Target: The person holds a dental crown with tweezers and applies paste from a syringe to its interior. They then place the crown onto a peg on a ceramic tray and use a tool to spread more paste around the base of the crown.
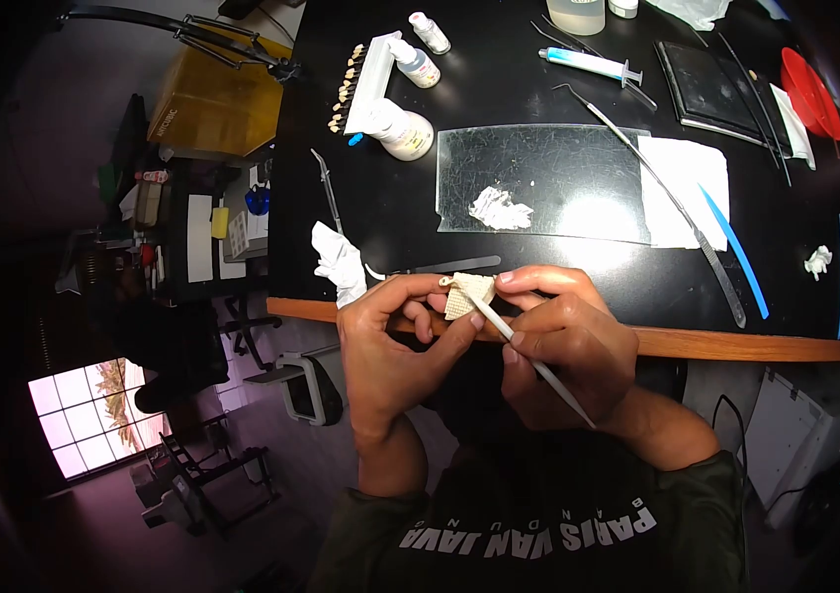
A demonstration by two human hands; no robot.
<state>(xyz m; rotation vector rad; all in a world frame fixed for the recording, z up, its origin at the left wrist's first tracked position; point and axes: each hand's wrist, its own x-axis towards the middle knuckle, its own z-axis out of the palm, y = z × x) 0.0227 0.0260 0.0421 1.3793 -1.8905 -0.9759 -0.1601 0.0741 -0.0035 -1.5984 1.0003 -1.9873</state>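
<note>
Between the fingers of my left hand (385, 346) is a small cream-coloured block (469, 294) with a grid-textured surface, held just above the table's front edge. My right hand (578, 336) grips a thin white pointed stick-like tool (553, 378) like a pen. Its upper end lies against the block, and my right index finger reaches the block's right side. The exact kind of block cannot be made out. Just beyond my hands, a flat metal tool (454, 265) lies on the black table. Crumpled white tissue (339, 265) sits beside my left hand.
A glass plate (538, 158) bears a crumpled white scrap (501, 210). Right of it are a white paper (711, 163), a long metal probe (682, 210) and a blue strip (733, 247). Bottles (403, 133), a tooth shade guide (370, 84) and a syringe (588, 65) stand or lie farther back.
</note>
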